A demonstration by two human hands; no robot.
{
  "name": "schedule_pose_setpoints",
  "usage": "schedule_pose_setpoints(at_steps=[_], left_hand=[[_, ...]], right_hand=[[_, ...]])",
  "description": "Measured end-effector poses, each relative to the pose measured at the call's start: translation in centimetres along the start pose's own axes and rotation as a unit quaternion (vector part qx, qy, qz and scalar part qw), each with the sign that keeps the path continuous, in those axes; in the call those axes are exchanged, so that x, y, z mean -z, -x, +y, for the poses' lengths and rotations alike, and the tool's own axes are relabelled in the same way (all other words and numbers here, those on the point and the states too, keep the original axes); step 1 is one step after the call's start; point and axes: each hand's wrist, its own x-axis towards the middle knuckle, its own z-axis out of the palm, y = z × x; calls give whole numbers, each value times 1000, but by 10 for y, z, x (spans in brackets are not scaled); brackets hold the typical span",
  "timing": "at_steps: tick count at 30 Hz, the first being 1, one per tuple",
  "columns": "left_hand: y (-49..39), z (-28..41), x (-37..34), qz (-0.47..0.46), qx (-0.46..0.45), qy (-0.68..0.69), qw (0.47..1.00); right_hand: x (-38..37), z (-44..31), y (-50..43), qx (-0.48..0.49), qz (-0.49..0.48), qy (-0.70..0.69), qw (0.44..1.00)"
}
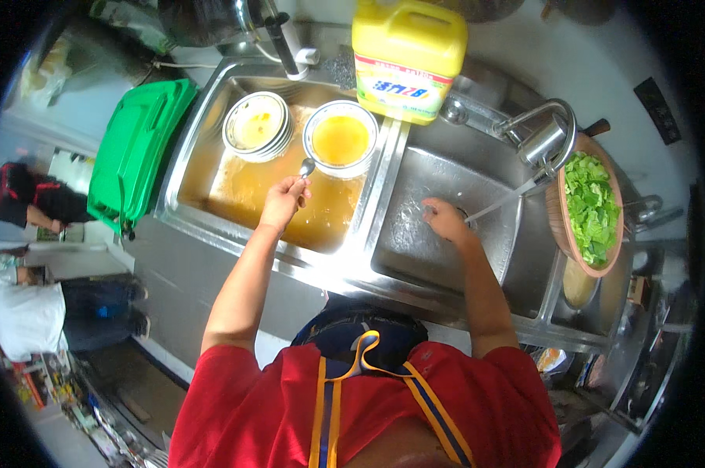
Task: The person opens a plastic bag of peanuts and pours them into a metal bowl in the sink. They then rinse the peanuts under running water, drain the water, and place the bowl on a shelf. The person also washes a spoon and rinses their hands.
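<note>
My left hand [285,202] grips a metal spoon [307,168] over the left sink basin [197,193], which holds brownish, murky water. Just beyond the spoon sits a stack of bowls [340,140], the top one filled with yellow-orange liquid. A second stack of bowls [257,124] stands to its left, with yellowish residue in the top one. My right hand [446,219] is over the middle steel basin [414,175], beside a stream of water [498,202] from the tap [542,140]. Its fingers are bent, and whether they hold something small cannot be made out.
A yellow detergent jug [408,58] stands behind the basin divider. At the right, an oval tub of chopped green leaves [592,207] rests across the sink. A green lidded bin [138,152] adjoins the sink's left side. Two people [27,313] are farther left.
</note>
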Motion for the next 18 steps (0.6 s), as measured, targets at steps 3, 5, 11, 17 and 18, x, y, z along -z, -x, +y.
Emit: schedule_pose_setpoints(at_steps=[3,5,11,17,18], left_hand=[[-8,-3,35,-3,-33,50,998],[-17,-5,59,-17,-23,67,997],[-26,-28,108,-57,-55,94,992],[-25,-39,95,-71,-39,121,989],[-22,-38,92,-74,-39,122,989]], right_hand=[[-6,-21,-5,68,98,67,991],[1,-26,-4,71,172,16,982],[38,-1,15,-66,327,-42,942],[80,60,-65,-42,502,-238,831],[93,70,-84,-59,510,-252,821]])
